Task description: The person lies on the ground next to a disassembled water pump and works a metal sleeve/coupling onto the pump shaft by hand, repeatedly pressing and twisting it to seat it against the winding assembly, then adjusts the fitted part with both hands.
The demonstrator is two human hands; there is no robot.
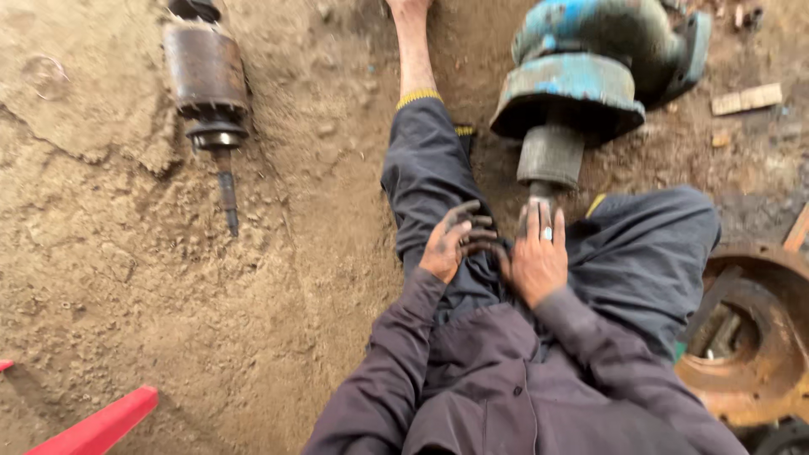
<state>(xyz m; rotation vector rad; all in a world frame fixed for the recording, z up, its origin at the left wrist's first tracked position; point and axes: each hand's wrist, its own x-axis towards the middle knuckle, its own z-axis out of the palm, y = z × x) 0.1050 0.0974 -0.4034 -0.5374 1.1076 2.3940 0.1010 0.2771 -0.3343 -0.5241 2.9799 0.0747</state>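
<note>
I sit on sandy ground with my legs out. My left hand (455, 240) is grimy, its fingers curled and spread, and rests on my dark trouser leg (425, 173). My right hand (538, 253), with a ring on one finger, lies flat on my lap. Its fingertips reach the end of a dark shaft (542, 192). That shaft sticks out of a worn blue pump housing (590, 72) lying between my legs. Neither hand holds anything.
A rusty motor rotor (207, 80) with a thin shaft lies on the dirt at upper left. A rusty round casing (750, 337) sits at right. A red object (101, 425) pokes in at lower left. A wood scrap (747, 99) lies at upper right.
</note>
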